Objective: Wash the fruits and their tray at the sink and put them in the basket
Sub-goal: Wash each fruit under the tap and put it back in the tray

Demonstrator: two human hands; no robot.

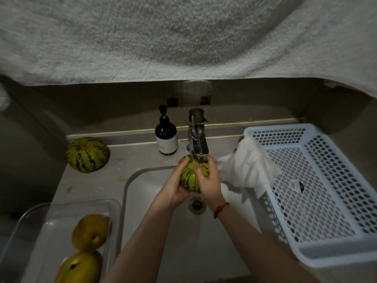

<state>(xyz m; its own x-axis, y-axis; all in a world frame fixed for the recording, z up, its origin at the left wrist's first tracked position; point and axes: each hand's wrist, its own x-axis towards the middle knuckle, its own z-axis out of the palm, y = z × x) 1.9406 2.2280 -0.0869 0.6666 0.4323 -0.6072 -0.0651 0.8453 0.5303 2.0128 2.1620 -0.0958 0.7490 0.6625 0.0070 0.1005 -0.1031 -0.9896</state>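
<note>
A small green striped melon (190, 176) is held under the spout of the chrome tap (196, 133), above the white sink (140, 193). My left hand (176, 185) cups it from the left and below. My right hand (210, 180) wraps its right side, with a red string on that wrist. A second striped melon (87, 154) lies on the counter at the far left. A clear plastic tray (26, 227) at the near left holds two yellow-brown pears (89, 231) (78, 268). The white perforated basket (326, 201) stands to the right of the sink.
A dark soap pump bottle (165, 135) stands left of the tap. A white cloth (247, 164) drapes over the basket's left rim. A small dark item (298, 185) lies inside the basket. The drain (196, 205) is below my hands. A grey towel (183, 37) hangs across the top.
</note>
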